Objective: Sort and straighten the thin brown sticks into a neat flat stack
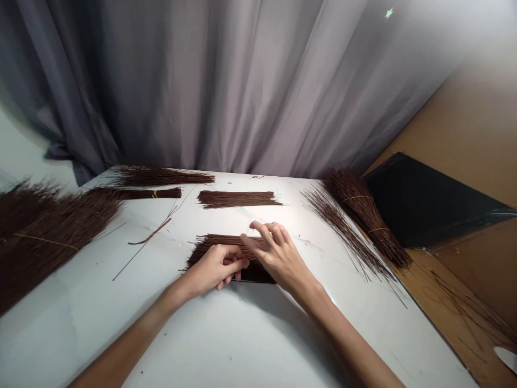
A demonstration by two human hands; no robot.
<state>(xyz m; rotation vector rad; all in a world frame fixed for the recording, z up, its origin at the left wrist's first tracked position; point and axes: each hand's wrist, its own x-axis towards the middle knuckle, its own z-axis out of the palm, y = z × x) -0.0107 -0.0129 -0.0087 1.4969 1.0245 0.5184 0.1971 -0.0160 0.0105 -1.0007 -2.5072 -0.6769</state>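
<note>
Both my hands are over a pile of thin dark brown twigs, which lie side by side across the white table. My left hand rests at the pile's near left part, thumb and fingertips pressed together in a pinch. Whatever sits in that pinch is too small to make out. Above the right part of the pile, my right hand is raised with its fingers bent and apart, and nothing shows in them. It hides part of the twigs. The near side of the pile looks almost black.
Behind the pile lies a smaller row of twigs. Large tied bundles stand left and right, with a loose bunch beside the right one. Further twigs lie at the back left. A grey curtain hangs behind the table.
</note>
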